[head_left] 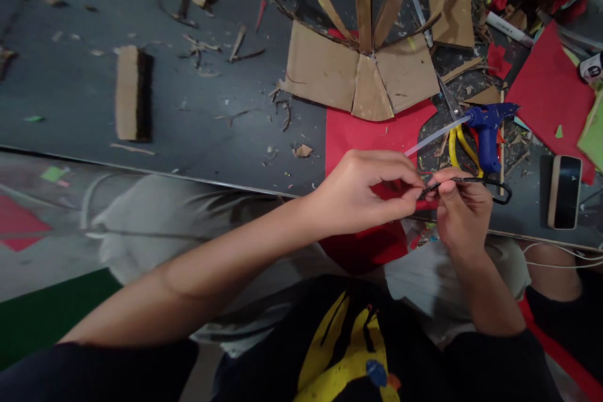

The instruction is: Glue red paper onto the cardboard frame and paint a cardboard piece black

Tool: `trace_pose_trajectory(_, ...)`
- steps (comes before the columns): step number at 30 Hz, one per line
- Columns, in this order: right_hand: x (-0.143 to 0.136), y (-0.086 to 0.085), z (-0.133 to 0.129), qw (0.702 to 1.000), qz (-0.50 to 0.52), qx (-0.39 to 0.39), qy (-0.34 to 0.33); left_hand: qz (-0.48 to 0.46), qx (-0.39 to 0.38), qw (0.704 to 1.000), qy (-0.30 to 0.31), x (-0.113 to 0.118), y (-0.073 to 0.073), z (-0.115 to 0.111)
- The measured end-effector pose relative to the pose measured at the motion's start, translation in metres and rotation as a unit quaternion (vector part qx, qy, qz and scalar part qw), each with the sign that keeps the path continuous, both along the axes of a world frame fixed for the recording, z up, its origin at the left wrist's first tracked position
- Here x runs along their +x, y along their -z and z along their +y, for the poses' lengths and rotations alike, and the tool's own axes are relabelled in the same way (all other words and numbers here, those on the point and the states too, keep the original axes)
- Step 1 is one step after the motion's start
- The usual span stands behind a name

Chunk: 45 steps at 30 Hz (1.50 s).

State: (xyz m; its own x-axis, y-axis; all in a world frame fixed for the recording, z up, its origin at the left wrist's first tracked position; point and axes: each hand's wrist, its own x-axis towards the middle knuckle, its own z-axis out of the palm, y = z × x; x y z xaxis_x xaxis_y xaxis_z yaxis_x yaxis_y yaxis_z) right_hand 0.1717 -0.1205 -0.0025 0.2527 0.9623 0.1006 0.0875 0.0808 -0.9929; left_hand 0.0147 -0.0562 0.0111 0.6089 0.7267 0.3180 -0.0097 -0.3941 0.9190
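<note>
Over the table's front edge, a thin black cord-like strip stretches between my hands; its exact kind is unclear. My left hand pinches one end with thumb and fingertips. Held between the thumb and fingers of my right hand, the strip bends into a loop sticking out to the right. Beneath and behind the hands lies red paper, partly hanging over the edge. Just beyond my right hand are a blue glue gun with a clear glue stick and yellow-handled scissors, partly covered.
A cardboard structure with upright strips stands on the red paper. A cardboard block lies at left, a phone-like device at right. Red sheets, a white marker and scraps litter the dark table.
</note>
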Motion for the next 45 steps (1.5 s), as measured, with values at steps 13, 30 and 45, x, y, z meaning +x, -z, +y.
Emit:
trace_pose_trajectory(13, 0.0003, -0.0067, -0.0011, 0.967, -0.239, 0.085, 0.015, 0.118, 0.231, 0.963, -0.079, -0.0016, 0.0052, -0.0023)
trace_pose_trajectory(30, -0.0026, -0.0017, 0.0011, 0.992, -0.113, 0.049, 0.005, 0.059, 0.058, 0.996, -0.04, -0.0002, 0.0031, -0.0017)
trace_pose_trajectory(45, -0.0004, -0.0036, 0.0018, 0.999, -0.014, 0.042, 0.009, 0.008, -0.099, 0.995, 0.013, -0.001, 0.0002, 0.0014)
